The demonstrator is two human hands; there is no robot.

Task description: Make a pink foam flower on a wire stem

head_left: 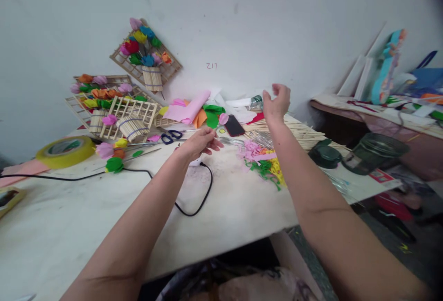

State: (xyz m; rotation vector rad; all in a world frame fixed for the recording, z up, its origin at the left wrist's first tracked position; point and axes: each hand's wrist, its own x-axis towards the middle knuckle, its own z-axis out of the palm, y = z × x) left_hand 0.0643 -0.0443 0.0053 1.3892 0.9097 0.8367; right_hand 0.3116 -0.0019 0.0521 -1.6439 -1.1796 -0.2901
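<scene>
My left hand (204, 143) is closed in a pinch over the middle of the table. From its fingertips rises a thin stem topped by a pink paper flower (223, 118). My right hand (278, 102) is raised at the back of the table, thumb and fingers apart, with nothing visible in it. Just left of it lie a clear glue bottle (256, 103) and white paper. Green crepe paper (213, 115) and pink crepe paper (188, 109) are spread behind the flower. A dark phone (234, 125) lies right beside the flower.
Dark-handled scissors (171, 137), a yellow tape roll (65, 151) and a black cord (207, 195) lie leftward. Finished flower lattices (133, 111) lean at the wall. Coloured scraps (265, 162), thin sticks (301, 135) and a dark green bucket (375, 153) are on the right.
</scene>
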